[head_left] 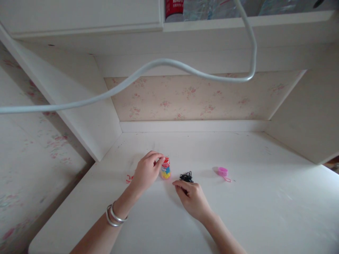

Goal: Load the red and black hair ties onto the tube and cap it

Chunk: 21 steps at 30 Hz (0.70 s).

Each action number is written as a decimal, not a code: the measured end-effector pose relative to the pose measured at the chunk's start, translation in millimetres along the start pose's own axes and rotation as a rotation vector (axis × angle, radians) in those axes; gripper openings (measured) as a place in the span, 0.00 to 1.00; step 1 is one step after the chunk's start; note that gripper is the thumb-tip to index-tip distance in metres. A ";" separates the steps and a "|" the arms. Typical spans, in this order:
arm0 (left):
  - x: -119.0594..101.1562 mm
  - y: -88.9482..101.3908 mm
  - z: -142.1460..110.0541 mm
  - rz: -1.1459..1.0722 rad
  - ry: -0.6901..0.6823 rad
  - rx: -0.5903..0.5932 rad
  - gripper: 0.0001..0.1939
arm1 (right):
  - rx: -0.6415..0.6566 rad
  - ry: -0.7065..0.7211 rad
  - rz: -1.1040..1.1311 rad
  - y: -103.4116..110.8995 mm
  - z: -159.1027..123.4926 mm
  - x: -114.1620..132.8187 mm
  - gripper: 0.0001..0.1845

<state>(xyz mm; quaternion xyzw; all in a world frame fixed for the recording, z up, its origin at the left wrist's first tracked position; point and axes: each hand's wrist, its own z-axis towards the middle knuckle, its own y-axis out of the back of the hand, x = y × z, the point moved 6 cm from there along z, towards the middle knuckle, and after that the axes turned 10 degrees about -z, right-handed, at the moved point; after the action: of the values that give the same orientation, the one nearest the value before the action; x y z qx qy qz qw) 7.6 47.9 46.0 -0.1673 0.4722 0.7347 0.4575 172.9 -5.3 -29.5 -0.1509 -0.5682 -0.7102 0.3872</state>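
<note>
A small clear jar [166,169] stands upright on the white tabletop, filled with yellow, blue and red bits in layers. At its rim, my left hand [148,170] is closed in a pinch, thumb and index fingertips on the upper left edge. Partly behind that hand lie some red bands [129,179]. My right hand [192,198] is closed, its thumb and index finger close together just right of the jar's base. Whatever it holds, if anything, is too small to make out. Directly beyond it sits a tangled heap of black bands [186,176], partly covered by the fingers.
To the right lies a pink round lid with a loop [222,171]. A white cable [164,62] crosses the upper view. Side panels [79,91] and a cabinet above enclose the tabletop [254,208]; a red can [174,8] stands on the shelf.
</note>
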 end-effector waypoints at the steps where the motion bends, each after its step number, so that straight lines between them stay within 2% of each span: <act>1: -0.4 -0.1 -0.5 0.007 -0.002 0.007 0.12 | 0.001 0.002 0.000 -0.1 0.0 0.3 0.15; 6: -2.0 -1.2 -3.3 0.040 -0.016 0.046 0.14 | 0.007 0.005 -0.001 -0.5 0.2 0.3 0.16; 12: -6.3 4.9 -7.7 0.100 -0.004 0.034 0.15 | 0.004 -0.001 -0.013 0.1 0.3 -0.7 0.16; 17: -17.6 4.3 -13.6 0.272 -0.073 0.079 0.15 | 0.009 0.005 -0.020 -1.3 0.3 -0.4 0.16; 21: -15.7 -0.9 -16.4 0.377 -0.065 0.115 0.16 | 0.010 0.018 -0.030 -2.1 0.2 -0.1 0.15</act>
<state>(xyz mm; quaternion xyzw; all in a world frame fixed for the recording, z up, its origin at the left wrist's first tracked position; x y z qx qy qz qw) 13.5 26.0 48.0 -0.0255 0.5213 0.7842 0.3355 171.4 -5.0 -30.9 -0.1341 -0.5705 -0.7145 0.3823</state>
